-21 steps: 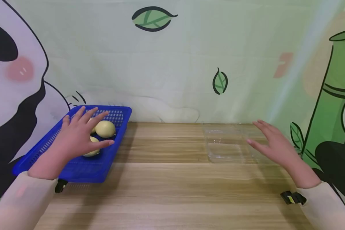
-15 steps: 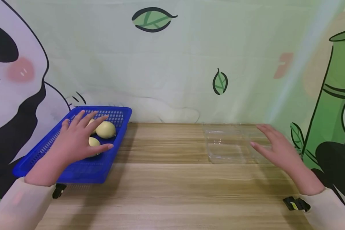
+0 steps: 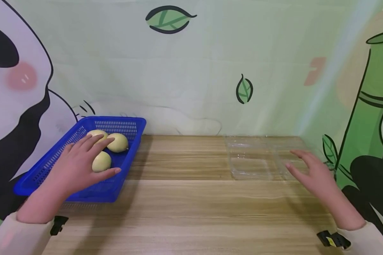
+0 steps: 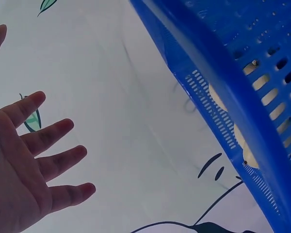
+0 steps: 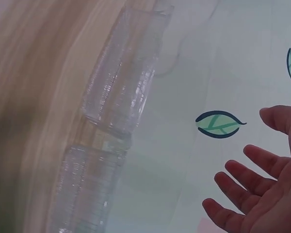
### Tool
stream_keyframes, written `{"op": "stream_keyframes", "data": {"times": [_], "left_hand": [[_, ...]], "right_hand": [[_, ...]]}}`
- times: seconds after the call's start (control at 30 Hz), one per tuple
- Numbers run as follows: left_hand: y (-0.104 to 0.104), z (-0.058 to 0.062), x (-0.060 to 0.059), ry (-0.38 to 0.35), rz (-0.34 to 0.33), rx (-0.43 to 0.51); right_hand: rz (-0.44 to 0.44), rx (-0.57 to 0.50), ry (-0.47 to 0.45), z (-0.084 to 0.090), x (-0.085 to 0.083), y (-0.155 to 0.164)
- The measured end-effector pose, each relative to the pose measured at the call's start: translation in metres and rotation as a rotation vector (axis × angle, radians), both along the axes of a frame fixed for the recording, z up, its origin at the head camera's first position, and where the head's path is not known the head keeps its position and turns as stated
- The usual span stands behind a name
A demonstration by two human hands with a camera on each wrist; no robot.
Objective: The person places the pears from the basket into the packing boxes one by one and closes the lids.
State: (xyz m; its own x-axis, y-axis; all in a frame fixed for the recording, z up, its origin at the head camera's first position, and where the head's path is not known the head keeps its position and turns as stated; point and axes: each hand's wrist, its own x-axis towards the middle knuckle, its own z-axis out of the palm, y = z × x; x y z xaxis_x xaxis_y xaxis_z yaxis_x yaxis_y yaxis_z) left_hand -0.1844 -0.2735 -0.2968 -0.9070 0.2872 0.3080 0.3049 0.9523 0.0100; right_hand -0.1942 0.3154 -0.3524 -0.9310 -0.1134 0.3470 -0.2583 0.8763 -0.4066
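A blue mesh basket [image 3: 134,122] stands at the left of the wooden table [image 3: 191,209] and holds three yellow lemon-like fruits [image 3: 117,142]. My left hand [image 3: 79,164] hovers over the basket's near half, fingers straight and spread, holding nothing; its fingertips are close to the nearest fruit [image 3: 101,162]. In the left wrist view the left hand [image 4: 24,160] is spread beside the basket's wall [image 4: 223,73]. A clear plastic clamshell box [image 3: 250,159] lies open at the right. My right hand [image 3: 312,173] hovers flat over its right half, empty. The right wrist view shows the box [image 5: 121,92] and the spread right hand [image 5: 262,189].
A cloth backdrop with a panda, leaves and bamboo [image 3: 367,106] hangs right behind the table's far edge. Bare wood lies between the basket and the clear box and along the near side. Black wrist-camera straps [image 3: 333,239] sit on both sleeves.
Both hands have drawn back toward me and dropped lower. The left hand slid off the fruits, so all three now show. The basket and the box have not moved.
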Motion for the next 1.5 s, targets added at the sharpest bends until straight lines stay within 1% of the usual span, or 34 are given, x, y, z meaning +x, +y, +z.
{"op": "stream_keyframes", "data": {"times": [0.1,0.23,0.3,0.33,0.4,0.47,0.53,0.6,0.77,0.87,1.07,1.1,1.23,1.3,1.4,1.5], "left_hand": [[-0.002,-0.003,0.006,0.008,0.006,0.008],[-0.005,-0.007,0.015,0.03,0.011,0.038],[-0.007,-0.009,0.017,0.053,-0.004,0.056],[-0.007,-0.01,0.018,0.069,-0.014,0.064],[-0.007,-0.012,0.019,0.093,-0.034,0.076],[-0.007,-0.014,0.02,0.11,-0.048,0.088],[-0.005,-0.015,0.021,0.107,-0.047,0.093],[-0.003,-0.015,0.022,0.097,-0.043,0.097],[0.002,-0.017,0.027,0.082,-0.041,0.111],[0.003,-0.019,0.029,0.094,-0.052,0.133],[0.004,-0.023,0.032,0.126,-0.094,0.177],[0.004,-0.024,0.033,0.134,-0.106,0.183],[0.006,-0.029,0.035,0.168,-0.154,0.194],[0.008,-0.031,0.036,0.173,-0.161,0.193],[0.01,-0.032,0.038,0.18,-0.162,0.192],[0.011,-0.032,0.039,0.186,-0.166,0.191]], "right_hand": [[-0.015,-0.047,-0.006,-0.008,0.005,0.0],[-0.032,-0.125,0.015,-0.019,0.012,-0.001],[-0.04,-0.173,0.011,-0.023,0.014,-0.002],[-0.044,-0.196,-0.006,-0.025,0.015,-0.002],[-0.058,-0.237,-0.074,-0.028,0.016,-0.002],[-0.07,-0.277,-0.162,-0.031,0.016,-0.002],[-0.077,-0.323,-0.252,-0.034,0.015,-0.003],[-0.074,-0.396,-0.333,-0.037,0.013,-0.003],[-0.037,-0.66,-0.505,-0.043,0.008,-0.002],[0.004,-0.804,-0.591,-0.048,0.004,0.0],[0.144,-1.022,-0.74,-0.058,-0.004,0.005],[0.154,-1.063,-0.766,-0.059,-0.005,0.006],[0.144,-1.239,-0.851,-0.062,-0.01,0.004],[0.126,-1.318,-0.879,-0.062,-0.011,0.002],[0.108,-1.418,-0.903,-0.062,-0.013,-0.002],[0.104,-1.51,-0.907,-0.063,-0.015,-0.004]]}}
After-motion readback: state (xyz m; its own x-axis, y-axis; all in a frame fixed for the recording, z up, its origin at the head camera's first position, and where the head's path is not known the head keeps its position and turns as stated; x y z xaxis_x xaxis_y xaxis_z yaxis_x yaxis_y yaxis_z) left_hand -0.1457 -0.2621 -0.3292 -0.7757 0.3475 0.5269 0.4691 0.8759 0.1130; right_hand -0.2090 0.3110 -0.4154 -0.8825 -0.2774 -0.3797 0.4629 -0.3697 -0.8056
